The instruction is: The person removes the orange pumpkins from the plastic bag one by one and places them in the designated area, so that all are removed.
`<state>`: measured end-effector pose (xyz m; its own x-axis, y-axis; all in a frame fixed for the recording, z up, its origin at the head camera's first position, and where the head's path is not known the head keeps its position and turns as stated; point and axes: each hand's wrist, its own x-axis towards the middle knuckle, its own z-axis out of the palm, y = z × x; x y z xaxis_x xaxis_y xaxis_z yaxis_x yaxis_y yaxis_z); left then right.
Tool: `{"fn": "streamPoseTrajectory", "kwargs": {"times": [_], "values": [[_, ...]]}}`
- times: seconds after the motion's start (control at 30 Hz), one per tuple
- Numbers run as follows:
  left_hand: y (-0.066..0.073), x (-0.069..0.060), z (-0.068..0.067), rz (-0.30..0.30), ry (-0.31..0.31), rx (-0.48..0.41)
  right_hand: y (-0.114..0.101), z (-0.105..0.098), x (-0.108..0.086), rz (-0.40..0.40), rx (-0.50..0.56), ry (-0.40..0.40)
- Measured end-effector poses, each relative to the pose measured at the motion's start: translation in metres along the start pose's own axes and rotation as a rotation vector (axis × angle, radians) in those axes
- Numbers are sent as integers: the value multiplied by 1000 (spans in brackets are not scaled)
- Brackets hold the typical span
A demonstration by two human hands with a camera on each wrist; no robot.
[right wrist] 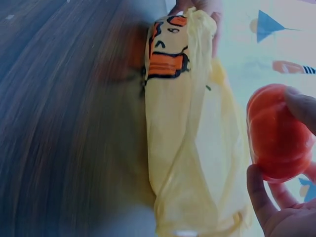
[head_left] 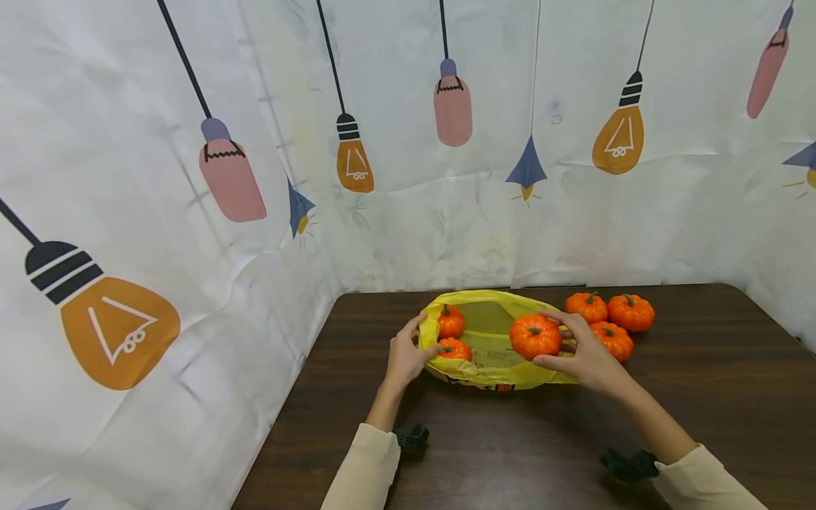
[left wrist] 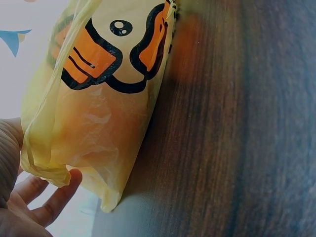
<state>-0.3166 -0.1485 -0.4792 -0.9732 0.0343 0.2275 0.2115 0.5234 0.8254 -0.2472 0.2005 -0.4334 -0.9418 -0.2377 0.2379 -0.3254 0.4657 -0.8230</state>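
Note:
A yellow plastic bag (head_left: 494, 309) lies on the table with its mouth spread wide. At its left side, my left hand (head_left: 404, 356) pinches the rim between thumb and fingers. Two small orange pumpkins, one behind (head_left: 450, 321) and one in front (head_left: 455, 348), sit inside near that hand. My right hand (head_left: 589, 360) grips another small pumpkin (head_left: 535, 337) over the right part of the opening. In the right wrist view, thumb and fingertips span this pumpkin (right wrist: 279, 136), beside the bag (right wrist: 170, 118). The left wrist view shows the bag's printed cartoon face (left wrist: 118, 54).
Right of the bag, three more pumpkins stand close together: one at the back left (head_left: 586, 307), one at the back right (head_left: 631, 312) and one in front (head_left: 613, 341). The dark wooden table (head_left: 510, 446) meets a patterned white curtain (head_left: 414, 234) behind and at the left.

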Motion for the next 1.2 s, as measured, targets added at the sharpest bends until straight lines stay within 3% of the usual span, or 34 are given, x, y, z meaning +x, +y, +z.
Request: {"fn": "streamPoseTrajectory", "kwargs": {"times": [0.9,1.2], "values": [[-1,1,1,-2,10,2,20,-62,-44,57,-88,125],[-1,1,1,-13,6,-3,35,-82,-50,113,-131,156]]}}
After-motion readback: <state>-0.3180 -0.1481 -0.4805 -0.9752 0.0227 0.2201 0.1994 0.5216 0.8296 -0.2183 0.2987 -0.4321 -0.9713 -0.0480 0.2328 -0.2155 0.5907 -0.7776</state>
